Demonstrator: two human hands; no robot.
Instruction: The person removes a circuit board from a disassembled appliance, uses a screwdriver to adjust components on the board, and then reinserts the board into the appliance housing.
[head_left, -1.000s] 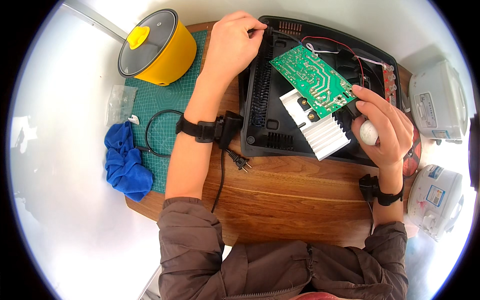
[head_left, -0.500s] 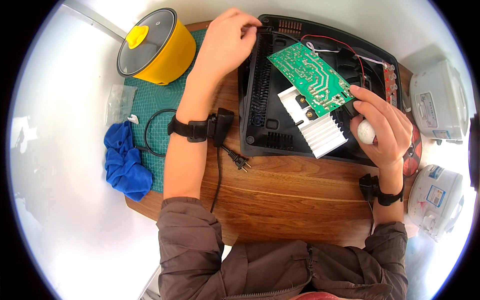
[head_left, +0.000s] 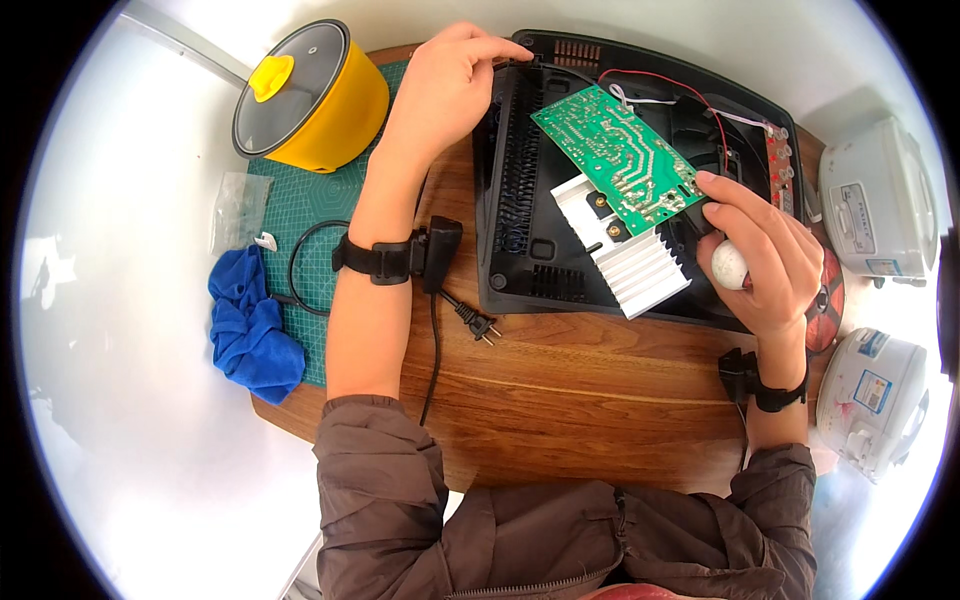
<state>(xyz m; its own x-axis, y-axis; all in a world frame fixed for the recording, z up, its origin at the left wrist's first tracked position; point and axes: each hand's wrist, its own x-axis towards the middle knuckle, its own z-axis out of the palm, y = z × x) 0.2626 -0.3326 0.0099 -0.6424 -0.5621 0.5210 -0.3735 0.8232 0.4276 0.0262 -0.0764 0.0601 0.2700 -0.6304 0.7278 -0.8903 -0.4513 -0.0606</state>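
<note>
At the far left corner of a black appliance housing (head_left: 512, 285), my left hand (head_left: 445, 90) has its index finger stretched along a black power cord, which seems to lie between that finger and the thumb. Its other fingers are curled, partly hidden. My right hand (head_left: 765, 245) is closed around a tool with a rounded white end (head_left: 730, 265); the rest of the tool is hidden. The right fingertips rest on the near right corner of a green circuit board (head_left: 625, 155). This board lies tilted over the housing, with a silver finned heatsink (head_left: 640, 272) under its near edge.
A yellow pot (head_left: 340, 110) with a dark lid stands on a green cutting mat (head_left: 318, 195) at left. A blue cloth (head_left: 250, 320) lies nearby. The power plug (head_left: 477, 322) rests on the wooden table (head_left: 560, 400). Two white appliances (head_left: 878, 205) stand at right.
My left index finger has straightened at the housing corner, and the hand has shifted slightly left. The housing, board and heatsink have slid a little left. The right hand has barely moved.
</note>
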